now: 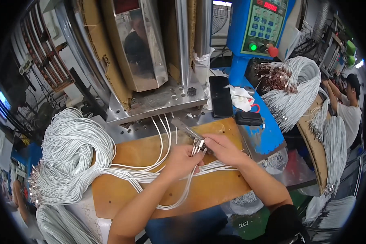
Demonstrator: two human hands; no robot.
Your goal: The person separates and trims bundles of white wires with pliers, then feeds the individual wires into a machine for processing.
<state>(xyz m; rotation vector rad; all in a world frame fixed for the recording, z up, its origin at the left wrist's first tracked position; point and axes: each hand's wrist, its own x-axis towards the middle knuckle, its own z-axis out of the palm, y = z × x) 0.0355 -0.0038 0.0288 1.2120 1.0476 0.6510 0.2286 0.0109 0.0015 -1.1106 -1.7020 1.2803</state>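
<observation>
My left hand (pixel 184 162) is closed around a few white cables, holding them close to their silvery connectors (pixel 199 143). Those connector ends point up between my two hands. My right hand (pixel 224 150) pinches at the same spot, on the near end of a flat grey metal tool (pixel 186 129) that slants away to the upper left. The fingertips partly hide how tool and connectors meet. Beneath both hands, more white cables (pixel 128 173) run across a brown board (pixel 209 188). Several cable ends (pixel 162 126) reach up under the machine's metal plate.
A press machine (pixel 150 101) stands just beyond the board. Large coiled bundles of white cable lie left (pixel 75 142) and right (pixel 299 81). A phone (pixel 221 96), a black case (pixel 248 118) and a blue control box (pixel 258 30) are behind my right hand. Another person (pixel 349 107) works far right.
</observation>
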